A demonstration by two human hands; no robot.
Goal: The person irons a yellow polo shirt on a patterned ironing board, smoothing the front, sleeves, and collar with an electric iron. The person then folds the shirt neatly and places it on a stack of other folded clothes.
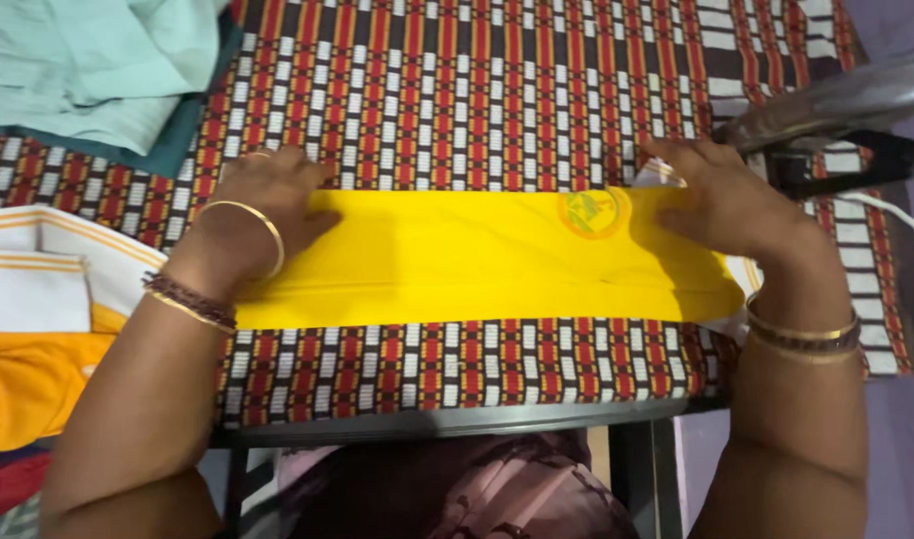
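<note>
Yellow folded cloth (457, 258) lies as a long band across the middle of our striped table cover (497, 90), and we take it as our landmark. Our left hand (262, 195) presses flat on its left end, fingers together and extended. Our right hand (721, 200) rests on its right end, fingers together, beside a round printed emblem (589, 213). Left of the cloth sits a stack of folded clothes (33, 319); beyond its left end lies a pale green garment (88, 60).
</note>
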